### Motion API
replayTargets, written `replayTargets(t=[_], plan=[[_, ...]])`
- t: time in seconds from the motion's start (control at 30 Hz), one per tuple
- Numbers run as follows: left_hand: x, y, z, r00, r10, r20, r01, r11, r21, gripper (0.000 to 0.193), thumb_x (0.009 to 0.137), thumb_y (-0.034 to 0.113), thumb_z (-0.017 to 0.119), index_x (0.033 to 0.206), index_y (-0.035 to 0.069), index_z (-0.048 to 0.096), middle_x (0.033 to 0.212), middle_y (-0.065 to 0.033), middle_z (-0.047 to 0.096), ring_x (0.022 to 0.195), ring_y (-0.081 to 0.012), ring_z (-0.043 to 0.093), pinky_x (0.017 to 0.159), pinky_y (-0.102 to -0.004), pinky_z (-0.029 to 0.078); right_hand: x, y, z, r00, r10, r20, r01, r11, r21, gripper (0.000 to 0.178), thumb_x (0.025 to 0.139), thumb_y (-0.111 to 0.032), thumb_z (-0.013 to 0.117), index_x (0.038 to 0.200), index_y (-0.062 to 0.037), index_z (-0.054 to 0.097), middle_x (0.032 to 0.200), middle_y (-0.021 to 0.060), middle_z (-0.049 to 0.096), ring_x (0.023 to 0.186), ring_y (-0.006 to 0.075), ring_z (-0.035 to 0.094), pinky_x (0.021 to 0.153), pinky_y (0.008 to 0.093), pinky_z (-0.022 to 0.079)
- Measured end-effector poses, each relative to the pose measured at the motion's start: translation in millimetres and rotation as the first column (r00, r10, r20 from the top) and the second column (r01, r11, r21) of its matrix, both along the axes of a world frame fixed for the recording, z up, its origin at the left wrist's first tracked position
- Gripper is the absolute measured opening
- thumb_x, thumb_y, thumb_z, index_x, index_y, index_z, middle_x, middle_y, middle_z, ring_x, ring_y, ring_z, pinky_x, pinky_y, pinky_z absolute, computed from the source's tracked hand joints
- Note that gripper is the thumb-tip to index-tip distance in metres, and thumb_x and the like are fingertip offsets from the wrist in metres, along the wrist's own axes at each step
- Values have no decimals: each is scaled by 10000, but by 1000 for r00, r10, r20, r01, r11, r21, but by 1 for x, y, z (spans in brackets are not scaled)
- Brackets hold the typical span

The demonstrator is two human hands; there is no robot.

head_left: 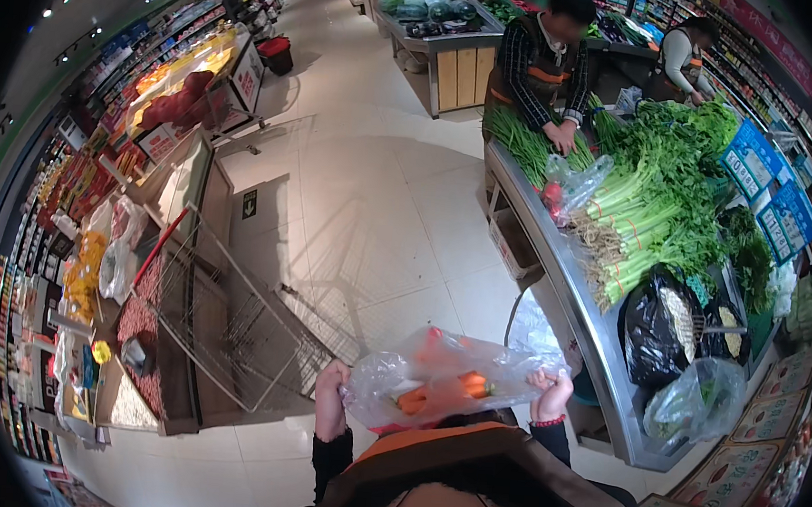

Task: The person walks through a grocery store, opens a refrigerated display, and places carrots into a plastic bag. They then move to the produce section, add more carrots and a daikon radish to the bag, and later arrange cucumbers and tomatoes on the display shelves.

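Both my hands hold one clear plastic bag [453, 376] stretched in front of my chest. Inside it lie orange carrots [472, 385] and something red near the top. My left hand [330, 400] grips the bag's left end with closed fingers. My right hand [551, 391], with a red band at the wrist, pinches the bag's right end. I wear a dark top with an orange-trimmed apron. The bag hangs above the tiled floor, just left of the metal produce counter [599, 340].
The counter holds celery bunches [643, 215], green onions [527, 141], a black bag [656, 326] and a clear bag of greens [694, 405]. Two people in aprons work at its far end. A metal shopping cart [229, 321] stands to my left beside bins and shelves.
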State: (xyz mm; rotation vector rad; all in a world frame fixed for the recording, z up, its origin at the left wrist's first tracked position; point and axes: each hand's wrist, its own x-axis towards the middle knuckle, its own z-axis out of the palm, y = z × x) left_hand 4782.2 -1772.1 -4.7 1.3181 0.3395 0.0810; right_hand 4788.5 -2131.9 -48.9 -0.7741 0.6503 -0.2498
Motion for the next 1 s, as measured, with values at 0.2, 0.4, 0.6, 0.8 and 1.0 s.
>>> replayTargets(t=[0.2, 0.4, 0.6, 0.8, 1.0], plan=[[233, 63, 3, 980, 195, -32, -196, 980, -33, 158, 839, 65, 426, 688, 111, 433, 650, 37, 402, 589, -55, 365, 533, -222, 261, 307, 90, 1, 854, 348, 388, -396, 917, 49, 323, 967, -253, 406, 854, -24, 606, 733, 23, 592, 667, 117, 525, 649, 281, 407], [477, 132, 15, 934, 336, 125, -323, 940, -109, 148, 823, 49, 423, 687, 108, 416, 638, 40, 401, 548, -56, 373, 505, -222, 278, 606, 147, 21, 679, 564, 469, -612, 788, -61, 224, 852, -203, 490, 920, -23, 604, 735, 24, 545, 648, 137, 494, 658, 279, 402], [778, 158, 19, 975, 158, 159, -166, 985, 37, 140, 819, 39, 410, 695, 104, 415, 648, 43, 366, 546, -60, 369, 508, -221, 279, 837, 211, -28, 924, 335, 185, -329, 942, -62, 94, 775, -139, 522, 796, -49, 537, 851, 58, 569, 748, 194, 541, 672, 316, 431], [1086, 165, 40, 994, -75, 74, 76, 997, -7, 137, 814, 32, 404, 694, 96, 410, 644, 31, 358, 615, -73, 362, 564, -240, 280, 1041, 188, -37, 952, 165, 257, -230, 941, 248, 100, 744, -108, 473, 681, -30, 463, 684, 74, 488, 625, 179, 429, 611, 310, 361], [1366, 75, 11, 953, -295, 74, 288, 953, 98, 129, 802, 36, 406, 685, 92, 413, 659, 43, 354, 621, -57, 347, 560, -227, 257, 1298, 162, -51, 979, 9, 205, -31, 994, 104, 113, 786, -115, 504, 715, -28, 510, 734, 64, 516, 666, 179, 472, 633, 303, 374]])
